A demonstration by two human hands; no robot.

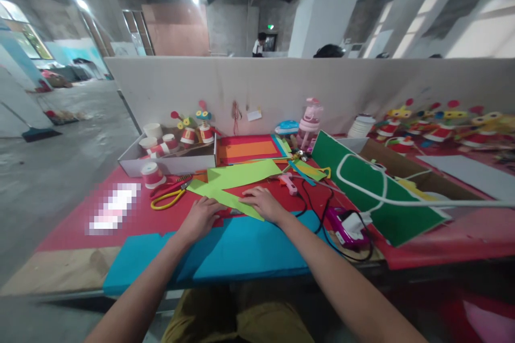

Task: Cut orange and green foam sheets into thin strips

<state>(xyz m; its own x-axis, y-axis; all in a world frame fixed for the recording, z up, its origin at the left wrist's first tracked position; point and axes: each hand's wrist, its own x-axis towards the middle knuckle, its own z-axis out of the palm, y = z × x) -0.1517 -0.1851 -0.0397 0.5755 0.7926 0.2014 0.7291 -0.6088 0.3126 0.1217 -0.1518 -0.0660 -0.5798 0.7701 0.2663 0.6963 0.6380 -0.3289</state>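
Note:
Light green paper [241, 174] lies in overlapping pieces at the middle of the red-covered table [161, 220]. My left hand [202, 218] rests at the lower left edge of a green strip, its fingers pointing right and curled a little; whether it pinches anything is hidden. My right hand [263, 203] lies on the same strip from the right, fingers spread over the paper. Blue sheeting [241, 252] covers the table's front edge beneath both wrists. Scissors with yellow handles [167, 199] lie open to the left of the paper. A pink glue gun [288, 183] sits just beyond my right hand.
At the left stands a white box [185, 163] with paper cups and cup figures. A green board [370, 187] leans on a box at the right, crossed by a white cable. Black cords run to a purple power strip [348, 228]. A low partition [181, 80] stands behind.

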